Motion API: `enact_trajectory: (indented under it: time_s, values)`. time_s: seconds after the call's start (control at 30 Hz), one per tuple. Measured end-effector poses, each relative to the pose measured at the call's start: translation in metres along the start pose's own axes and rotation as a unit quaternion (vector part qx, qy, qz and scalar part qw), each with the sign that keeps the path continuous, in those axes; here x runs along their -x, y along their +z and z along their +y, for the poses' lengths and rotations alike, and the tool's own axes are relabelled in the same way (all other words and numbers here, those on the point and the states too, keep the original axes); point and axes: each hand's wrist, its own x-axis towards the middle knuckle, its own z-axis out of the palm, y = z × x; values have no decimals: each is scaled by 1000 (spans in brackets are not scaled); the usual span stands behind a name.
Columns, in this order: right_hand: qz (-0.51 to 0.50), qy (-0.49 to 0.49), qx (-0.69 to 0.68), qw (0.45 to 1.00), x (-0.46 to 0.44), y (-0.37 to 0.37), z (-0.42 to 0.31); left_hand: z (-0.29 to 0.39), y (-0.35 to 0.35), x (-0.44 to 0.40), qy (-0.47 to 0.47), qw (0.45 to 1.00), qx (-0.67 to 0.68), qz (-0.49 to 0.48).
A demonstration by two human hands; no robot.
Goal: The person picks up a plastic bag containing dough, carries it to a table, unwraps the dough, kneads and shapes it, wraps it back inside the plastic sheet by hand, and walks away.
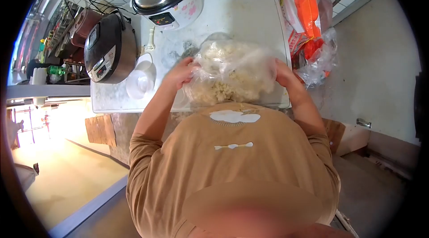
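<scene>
A clear plastic bag (pixel 232 70) with pale, crumbly lumps (pixel 222 89) inside rests near the front edge of the white table. On its left side, my left hand (pixel 181 72) has its fingers closed on the plastic. My right hand (pixel 283 73) grips the bag's right edge, with some fingertips hidden by the plastic. Left of my left hand are a translucent plastic cup (pixel 137 84) and a white scoop-like piece (pixel 145 61). Some crumpled clear plastic (pixel 189 49) lies just beyond that hand.
A white rice cooker (pixel 178 14) with a steel lid stands at the back left. A dark cooker (pixel 111 50) sits at the table's left edge, below power cords. Orange and white bags (pixel 308 10) and clear plastic (pixel 325 61) crowd the right edge.
</scene>
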Motion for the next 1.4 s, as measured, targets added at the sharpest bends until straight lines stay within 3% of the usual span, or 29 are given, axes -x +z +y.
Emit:
enact_trajectory:
  time_s: [0.1, 0.3, 0.37, 0.4, 0.47, 0.6, 0.63, 0.7, 0.73, 0.8, 0.83, 0.9, 0.97, 1.07, 1.17, 1.2, 1.27, 1.33, 1.4]
  values:
    - [38, -11, 60, 997, -17, 9, 5, -5, 3, -20, 8, 999, -51, -9]
    - [24, 28, 93, 995, -29, 3, 2, -12, 14, -30, 28, 966, -244, 81]
    - [13, 62, 113, 992, -34, -1, 3, -37, 4, -50, 99, 954, -269, 85]
    - [-3, 68, 73, 995, -35, -3, 3, -37, 6, -49, 133, 946, -281, 85]
    - [-35, 78, -8, 996, -35, -8, 4, -36, 8, -48, 113, 938, -310, 106]
    - [43, -23, 120, 992, -60, -11, 31, -42, 11, -57, 158, 905, -362, 159]
    - [94, -55, 190, 976, -104, -42, 68, -39, 14, -54, 149, 902, -368, 168]
    - [124, -99, 306, 939, -112, -47, 76, -31, 18, -45, 131, 896, -379, 189]
    - [103, -113, 353, 923, -107, -46, 73, -35, 16, -45, 120, 908, -357, 183]
    - [74, -113, 246, 960, -91, -36, 59, -41, 6, -45, 99, 929, -312, 173]
    - [61, -96, 88, 990, -72, -18, 43, -34, 7, -36, 68, 943, -286, 158]
    - [92, -118, 73, 986, -54, -7, 35, -10, 13, -1, 3, 965, -231, 128]
    - [178, -194, 354, 897, -48, -6, 34, -2, 9, 23, 46, 971, -179, 151]
    - [176, -109, 269, 941, -1, 22, 1, 9, -8, 61, 64, 989, -54, 120]
    - [28, -35, 117, 992, 3, -12, 3, 9, -25, 102, 29, 999, -18, 34]
    - [36, -95, 183, 978, 6, -24, 6, 5, -26, 113, 12, 1000, -26, 0]
    - [54, -212, 305, 927, 16, -42, 19, -9, -20, 131, 67, 995, -62, -42]
    - [17, -329, 460, 824, 86, -5, -17, -16, -18, 134, 97, 986, -89, -98]
    - [-83, -407, 480, 773, 126, 28, -36, -23, -19, 136, 99, 975, -105, -167]
